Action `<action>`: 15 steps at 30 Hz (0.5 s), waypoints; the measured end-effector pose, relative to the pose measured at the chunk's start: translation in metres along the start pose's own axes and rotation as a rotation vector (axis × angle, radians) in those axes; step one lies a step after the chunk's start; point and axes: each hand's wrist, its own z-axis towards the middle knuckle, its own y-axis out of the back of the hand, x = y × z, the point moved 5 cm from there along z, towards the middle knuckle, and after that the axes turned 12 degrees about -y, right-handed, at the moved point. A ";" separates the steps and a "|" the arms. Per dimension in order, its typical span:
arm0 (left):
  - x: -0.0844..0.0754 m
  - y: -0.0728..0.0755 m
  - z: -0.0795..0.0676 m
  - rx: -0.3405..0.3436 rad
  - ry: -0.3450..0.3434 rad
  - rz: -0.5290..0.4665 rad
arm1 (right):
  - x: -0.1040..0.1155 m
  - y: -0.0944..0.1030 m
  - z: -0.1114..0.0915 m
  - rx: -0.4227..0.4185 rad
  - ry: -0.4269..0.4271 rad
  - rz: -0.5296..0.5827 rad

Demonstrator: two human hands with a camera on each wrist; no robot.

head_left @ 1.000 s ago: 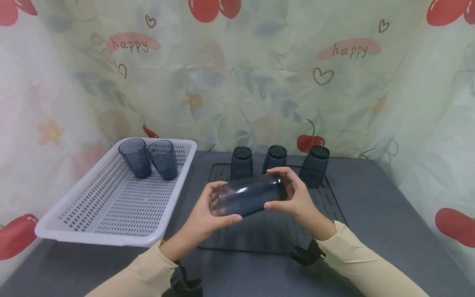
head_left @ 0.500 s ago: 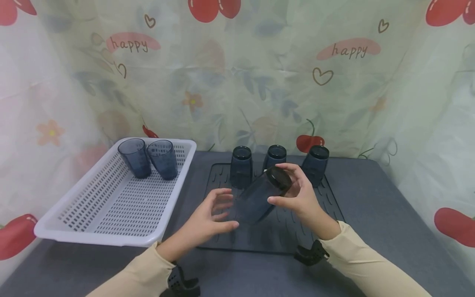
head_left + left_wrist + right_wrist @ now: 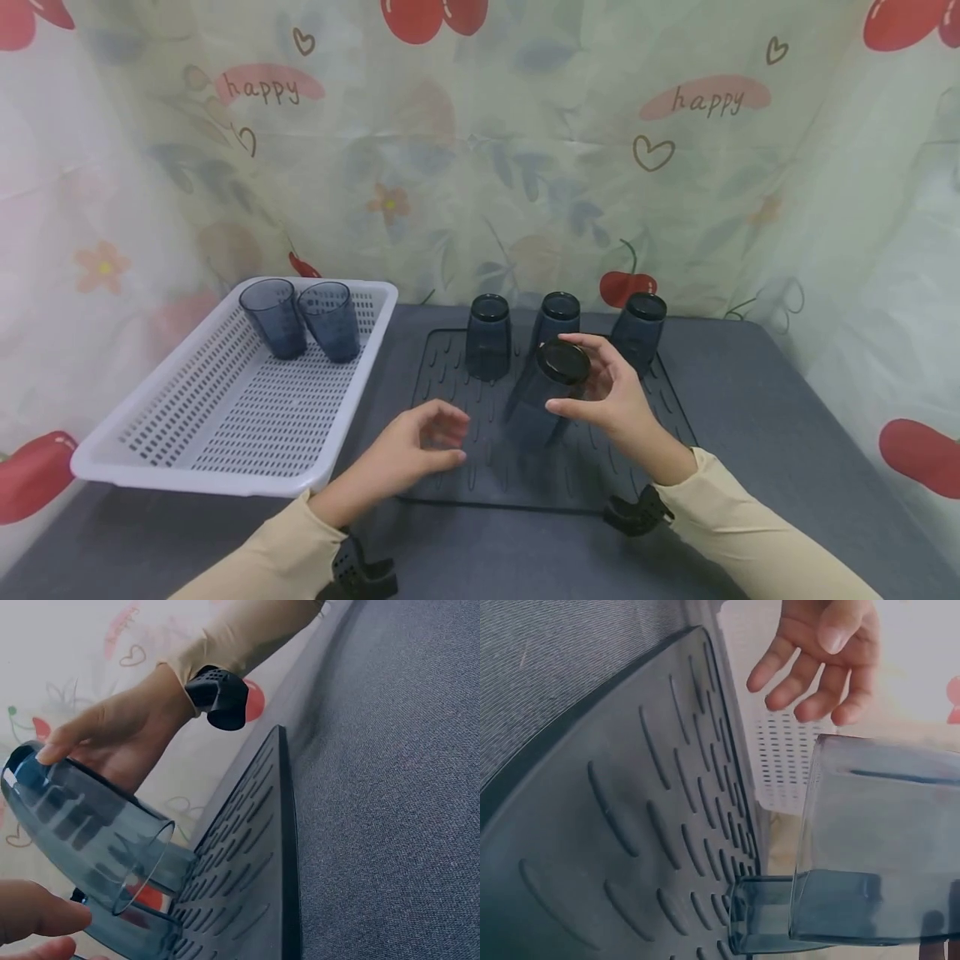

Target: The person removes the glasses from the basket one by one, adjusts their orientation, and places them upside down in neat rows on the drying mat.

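My right hand grips a blue-tinted drinking glass near its dark base. The glass is tipped base up, its mouth pointing down over the black ridged drying mat. In the left wrist view the rim of this glass hangs apart from the mat. Left of it, my left hand touches nothing, its fingers loosely bent. Along the mat's far side, upside down, stand a left glass, a middle glass partly hidden behind the held one, and a right glass.
On the left sits a white perforated basket. Two more blue glasses, a left one and a right one, lean mouth up at its back. A grey cloth covers the table, and a patterned curtain hangs behind.
The glass has swung from nearly lying flat between both hands to mouth down in the right hand alone. My left hand has let go of it and drawn back left.
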 end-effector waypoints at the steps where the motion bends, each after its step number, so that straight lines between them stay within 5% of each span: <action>1: 0.000 0.000 0.000 0.004 0.002 0.002 | -0.001 0.001 0.000 -0.009 -0.010 -0.019; 15: 0.006 -0.003 -0.003 0.017 0.032 0.040 | -0.011 0.021 -0.004 -0.096 -0.089 -0.223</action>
